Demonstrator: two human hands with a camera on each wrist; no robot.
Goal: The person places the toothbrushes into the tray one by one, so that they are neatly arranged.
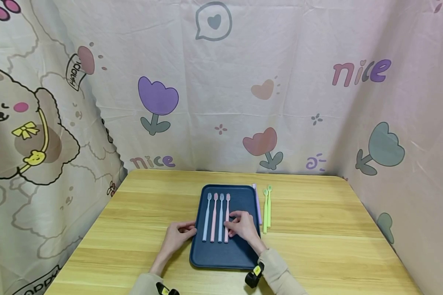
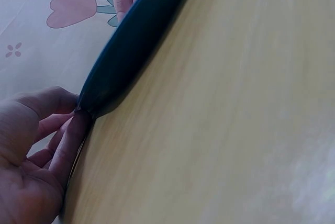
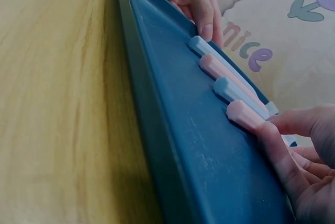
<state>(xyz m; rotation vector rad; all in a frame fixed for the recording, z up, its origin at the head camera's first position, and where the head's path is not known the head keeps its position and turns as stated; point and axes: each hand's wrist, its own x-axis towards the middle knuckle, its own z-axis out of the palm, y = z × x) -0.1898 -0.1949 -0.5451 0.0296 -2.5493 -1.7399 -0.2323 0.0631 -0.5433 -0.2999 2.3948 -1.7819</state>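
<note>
A dark blue tray (image 1: 221, 257) lies on the table, with a row of toothbrushes side by side on it, heads toward the far end. From left to right they are a blue toothbrush (image 1: 207, 219), a pink toothbrush (image 1: 213, 221), another blue toothbrush (image 1: 220, 221) and a second pink toothbrush (image 1: 227, 209). My right hand (image 1: 243, 226) pinches that rightmost pink toothbrush by its handle, thumb and index finger on it in the right wrist view. With thumb and fingers, my left hand (image 1: 178, 237) grips the tray's left rim.
Just right of the tray, a purple toothbrush (image 1: 259, 209) lies against its edge. Beside it are two yellow-green toothbrushes (image 1: 269, 209) on the wooden table (image 1: 317, 229). A printed curtain (image 1: 214, 82) hangs behind the table and along both sides.
</note>
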